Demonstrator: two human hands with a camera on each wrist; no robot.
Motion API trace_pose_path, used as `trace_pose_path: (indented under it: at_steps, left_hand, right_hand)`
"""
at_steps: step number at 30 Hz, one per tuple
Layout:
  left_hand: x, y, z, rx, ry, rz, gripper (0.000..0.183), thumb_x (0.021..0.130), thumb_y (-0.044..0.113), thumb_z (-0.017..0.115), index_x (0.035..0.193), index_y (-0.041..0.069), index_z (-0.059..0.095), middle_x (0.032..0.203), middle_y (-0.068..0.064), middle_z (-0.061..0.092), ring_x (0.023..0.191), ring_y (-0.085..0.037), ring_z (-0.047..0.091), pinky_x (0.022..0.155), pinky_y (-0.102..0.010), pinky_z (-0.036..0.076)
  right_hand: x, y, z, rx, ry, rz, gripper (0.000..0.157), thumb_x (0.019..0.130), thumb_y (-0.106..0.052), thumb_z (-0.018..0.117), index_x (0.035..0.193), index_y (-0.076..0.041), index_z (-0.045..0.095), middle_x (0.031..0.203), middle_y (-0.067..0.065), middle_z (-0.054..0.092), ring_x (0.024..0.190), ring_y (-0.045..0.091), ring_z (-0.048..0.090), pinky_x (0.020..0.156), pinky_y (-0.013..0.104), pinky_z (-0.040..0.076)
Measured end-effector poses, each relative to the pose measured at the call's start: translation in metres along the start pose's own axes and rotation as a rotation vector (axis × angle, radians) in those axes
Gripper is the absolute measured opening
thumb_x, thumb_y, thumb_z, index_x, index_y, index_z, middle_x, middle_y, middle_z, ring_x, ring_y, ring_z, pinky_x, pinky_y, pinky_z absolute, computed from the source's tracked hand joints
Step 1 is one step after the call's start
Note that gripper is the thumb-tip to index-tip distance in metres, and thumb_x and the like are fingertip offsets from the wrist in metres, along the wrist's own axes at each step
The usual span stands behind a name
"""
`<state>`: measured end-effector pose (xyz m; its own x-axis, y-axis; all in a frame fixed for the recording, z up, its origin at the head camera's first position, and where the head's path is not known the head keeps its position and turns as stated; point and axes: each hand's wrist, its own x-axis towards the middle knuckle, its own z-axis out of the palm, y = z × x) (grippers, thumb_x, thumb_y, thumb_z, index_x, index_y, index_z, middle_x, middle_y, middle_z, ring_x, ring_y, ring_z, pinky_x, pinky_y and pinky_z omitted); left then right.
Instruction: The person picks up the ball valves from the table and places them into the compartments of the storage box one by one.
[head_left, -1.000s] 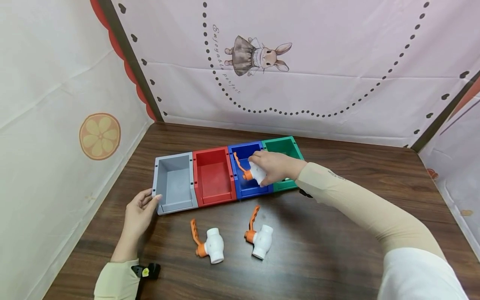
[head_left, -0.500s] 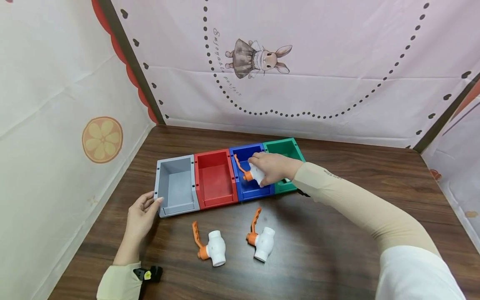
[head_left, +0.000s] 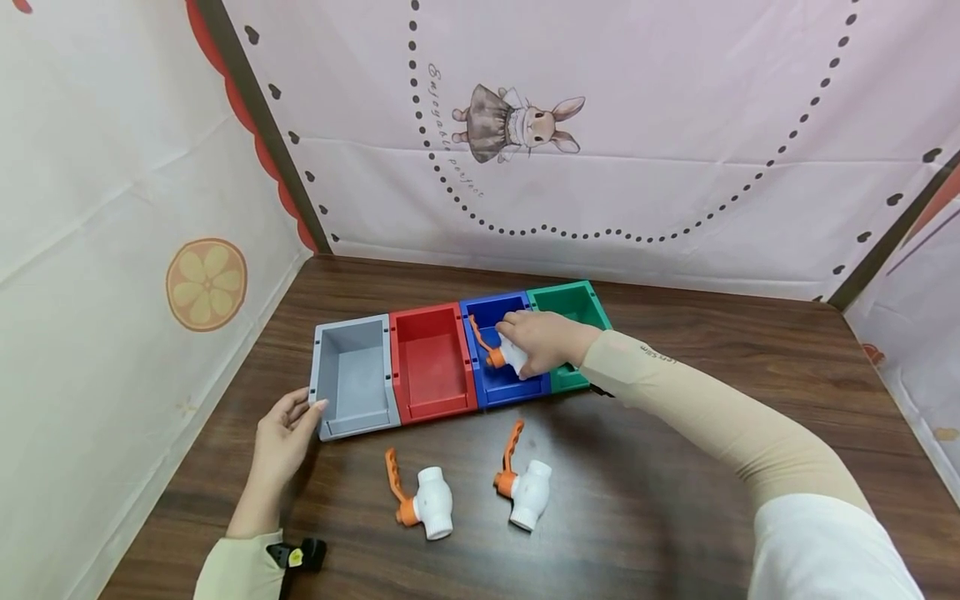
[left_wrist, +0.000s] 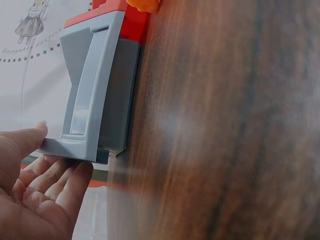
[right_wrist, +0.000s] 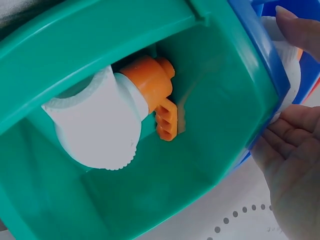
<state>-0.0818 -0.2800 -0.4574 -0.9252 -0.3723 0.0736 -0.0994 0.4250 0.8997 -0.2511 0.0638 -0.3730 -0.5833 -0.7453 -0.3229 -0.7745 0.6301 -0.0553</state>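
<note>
The right hand (head_left: 542, 342) hovers over the blue bin (head_left: 500, 377), fingers curled round a valve (head_left: 508, 357): stubby white plastic body, smooth and glossy, with an orange collar and a thin notched orange lever poking out toward ten o'clock. The bins are boxy moulded plastic, locked side by side in a row. At the row's nine o'clock end, the left hand (head_left: 279, 435) rests on the grey bin (head_left: 352, 375), straight fingers loosely together at its corner, thumb on the rim. Another valve (right_wrist: 107, 120) lies inside the green bin (right_wrist: 210, 95). Two more valves (head_left: 423, 500) (head_left: 525, 492) sit on the dark wood-grain table (head_left: 675, 467) at six o'clock of the bins
</note>
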Motion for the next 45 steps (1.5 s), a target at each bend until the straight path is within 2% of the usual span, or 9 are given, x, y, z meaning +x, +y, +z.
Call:
trace_pose_path:
  at_steps: [8,33,45]
  left_hand:
    - [0.000,-0.001,0.001,0.004,-0.001,-0.013,0.041,0.095,0.017,0.058,0.126,-0.009,0.052,0.123,-0.031,0.057,0.086,0.021,0.048,0.074,0.001,0.041]
    - [0.001,-0.001,0.000,-0.016,0.001,-0.007,0.039,0.095,0.015,0.059,0.126,-0.008,0.053,0.121,-0.030,0.059,0.085,0.020,0.049,0.074,0.000,0.042]
    - [0.000,-0.001,0.001,-0.023,0.028,0.004,0.036,0.094,0.013,0.060,0.122,-0.009,0.055,0.117,-0.031,0.061,0.089,0.013,0.056,0.074,-0.001,0.043]
  right_hand:
    - [0.004,-0.001,0.002,-0.061,-0.012,0.003,0.079,0.081,-0.037,0.075,0.142,-0.002,0.039,0.143,0.014,0.045,0.132,0.029,0.042,0.111,0.043,0.033]
    - [0.013,-0.005,0.009,-0.115,-0.047,0.008,0.075,0.080,-0.035,0.076,0.140,-0.003,0.043,0.139,0.014,0.049,0.127,0.028,0.047,0.107,0.044,0.038]
    - [0.018,-0.007,0.011,-0.143,-0.078,0.023,0.072,0.080,-0.034,0.076,0.139,-0.005,0.047,0.137,0.012,0.052,0.124,0.027,0.049,0.106,0.042,0.040]
